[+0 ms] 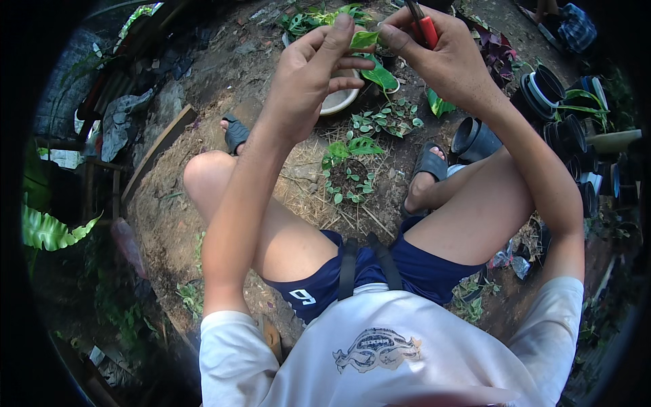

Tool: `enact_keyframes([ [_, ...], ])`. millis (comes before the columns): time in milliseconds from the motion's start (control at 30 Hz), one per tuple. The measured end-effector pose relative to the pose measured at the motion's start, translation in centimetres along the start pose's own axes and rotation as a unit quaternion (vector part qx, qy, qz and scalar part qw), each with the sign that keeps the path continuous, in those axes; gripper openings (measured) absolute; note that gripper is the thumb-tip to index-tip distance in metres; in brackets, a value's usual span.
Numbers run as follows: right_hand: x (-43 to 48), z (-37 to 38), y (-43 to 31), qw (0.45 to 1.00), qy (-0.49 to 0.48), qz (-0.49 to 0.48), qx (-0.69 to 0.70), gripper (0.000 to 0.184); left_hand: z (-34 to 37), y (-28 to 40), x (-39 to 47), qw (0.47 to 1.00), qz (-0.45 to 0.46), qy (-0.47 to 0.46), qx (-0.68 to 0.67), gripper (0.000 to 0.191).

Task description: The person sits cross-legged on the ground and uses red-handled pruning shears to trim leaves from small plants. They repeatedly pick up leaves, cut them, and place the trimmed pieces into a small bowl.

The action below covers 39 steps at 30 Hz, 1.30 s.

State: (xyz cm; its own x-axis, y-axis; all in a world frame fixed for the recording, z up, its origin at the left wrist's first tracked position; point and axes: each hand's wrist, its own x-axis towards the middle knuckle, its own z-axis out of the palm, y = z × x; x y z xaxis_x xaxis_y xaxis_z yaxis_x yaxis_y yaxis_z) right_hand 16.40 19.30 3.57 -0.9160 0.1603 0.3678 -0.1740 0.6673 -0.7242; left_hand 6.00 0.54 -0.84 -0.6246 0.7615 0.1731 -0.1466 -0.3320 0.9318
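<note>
A small green leaf cutting (364, 39) is raised between my two hands. My left hand (310, 71) pinches it near the thumb, with the lower fingers spread. At the leaf's other end is the thumb of my right hand (447, 56). A red-handled cutting tool (428, 33) with dark blades rests in that same right hand; its exact kind is partly hidden by the fingers. Below the hands, between my feet, a pot of soil (348, 175) holds small variegated plants. Behind my left fingers sits a pale round basin (339, 99), partly covered.
Variegated trailing plants (389, 118) grow just beyond the pot. Black plastic pots (475, 137) lie by my right leg, with stacked pots (544, 91) farther right. A wooden plank (157, 150) lies on the left. Part of another person (577, 28) shows at the upper right.
</note>
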Motion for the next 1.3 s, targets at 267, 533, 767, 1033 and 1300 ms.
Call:
enact_keyframes([
  [267,-0.3,1.3,1.1,0.991,0.049,-0.122,-0.026,0.025,0.8,0.6,-0.6,0.981,0.107,0.020,0.160,0.040],
  [533,-0.5,1.2,0.4,0.995,0.021,-0.089,-0.046,0.024,0.5,1.2,-0.7,0.943,0.160,0.069,0.285,0.028],
  [767,-1.8,0.4,-3.0,0.966,-0.066,0.131,0.215,0.037,0.9,1.1,-0.9,0.931,0.230,0.124,0.255,0.019],
  [1033,-4.3,1.6,-6.1,0.920,-0.146,0.201,0.305,0.042,1.0,1.5,-1.1,0.899,0.327,0.150,0.251,0.018],
  [1300,-4.3,1.7,-5.6,0.913,-0.145,0.196,0.328,0.036,1.2,1.5,-1.2,0.899,0.319,0.142,0.265,0.018],
])
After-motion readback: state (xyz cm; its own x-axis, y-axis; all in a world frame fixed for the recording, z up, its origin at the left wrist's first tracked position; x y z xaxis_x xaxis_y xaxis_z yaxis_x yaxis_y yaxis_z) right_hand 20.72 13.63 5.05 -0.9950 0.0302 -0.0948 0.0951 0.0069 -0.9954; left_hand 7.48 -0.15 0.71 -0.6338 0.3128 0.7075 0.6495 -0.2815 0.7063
